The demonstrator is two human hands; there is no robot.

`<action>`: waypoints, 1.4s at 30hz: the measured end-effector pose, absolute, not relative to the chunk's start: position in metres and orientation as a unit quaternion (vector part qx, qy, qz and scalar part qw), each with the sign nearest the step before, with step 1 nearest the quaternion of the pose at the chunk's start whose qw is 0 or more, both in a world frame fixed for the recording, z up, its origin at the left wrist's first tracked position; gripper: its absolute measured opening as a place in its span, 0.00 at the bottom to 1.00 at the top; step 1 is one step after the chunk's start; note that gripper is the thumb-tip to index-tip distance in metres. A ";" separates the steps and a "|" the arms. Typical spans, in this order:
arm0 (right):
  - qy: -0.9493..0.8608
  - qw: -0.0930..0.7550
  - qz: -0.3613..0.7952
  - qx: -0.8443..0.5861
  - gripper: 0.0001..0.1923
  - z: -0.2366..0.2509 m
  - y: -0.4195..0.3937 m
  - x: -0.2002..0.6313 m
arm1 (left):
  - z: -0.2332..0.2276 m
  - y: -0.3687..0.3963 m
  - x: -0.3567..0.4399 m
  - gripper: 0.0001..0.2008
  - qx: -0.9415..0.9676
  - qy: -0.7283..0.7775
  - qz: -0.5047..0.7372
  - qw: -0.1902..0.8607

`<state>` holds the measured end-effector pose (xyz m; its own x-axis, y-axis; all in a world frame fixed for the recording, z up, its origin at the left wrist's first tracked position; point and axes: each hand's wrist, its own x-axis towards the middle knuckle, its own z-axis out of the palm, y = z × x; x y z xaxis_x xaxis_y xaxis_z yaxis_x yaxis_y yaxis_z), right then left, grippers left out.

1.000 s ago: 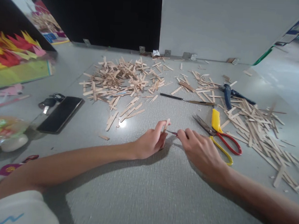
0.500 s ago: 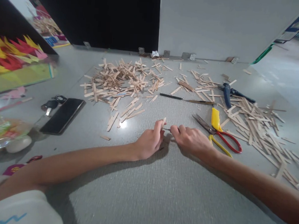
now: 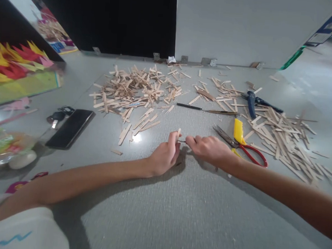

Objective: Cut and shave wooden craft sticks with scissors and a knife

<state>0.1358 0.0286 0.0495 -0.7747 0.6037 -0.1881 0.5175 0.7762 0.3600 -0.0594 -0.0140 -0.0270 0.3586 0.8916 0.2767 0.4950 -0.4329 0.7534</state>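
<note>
My left hand (image 3: pixel 164 156) is closed around a small wooden craft stick (image 3: pixel 178 133), whose pale end pokes up above the fingers. Facing it, my right hand (image 3: pixel 207 149) grips a thin metal tool (image 3: pixel 181 141); its tip meets the stick, while the fist hides the handle and its exact kind. Both hands are just above the grey tabletop (image 3: pixel 161 213). Right of my right hand lie scissors (image 3: pixel 255 156) with a red handle, with yellow handle parts (image 3: pixel 238 131) against them.
Craft sticks lie in a loose pile (image 3: pixel 134 84) at the back and another heap (image 3: pixel 287 136) on the right. Blue-handled pliers (image 3: pixel 251 105) rest by that heap. A slim black tool (image 3: pixel 189 106) lies ahead. On the left are a phone (image 3: pixel 71 129) and keys (image 3: pixel 57 116). Upright panels (image 3: pixel 243 28) stand behind.
Both hands have shifted slightly left, the right one also a little upward. The stick stays in my left hand and the metal tool in my right. My right forearm now covers more of the yellow handle.
</note>
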 end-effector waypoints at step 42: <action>0.922 0.186 0.138 0.309 0.17 0.063 0.023 0.124 | -0.041 -0.003 -0.057 0.19 0.790 0.504 0.283 0.204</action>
<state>0.1238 0.0227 0.0631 -0.7395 0.6220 -0.2574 0.5194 0.7705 0.3695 -0.0566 -0.0034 -0.0414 0.3317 0.9118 0.2422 0.6812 -0.4091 0.6071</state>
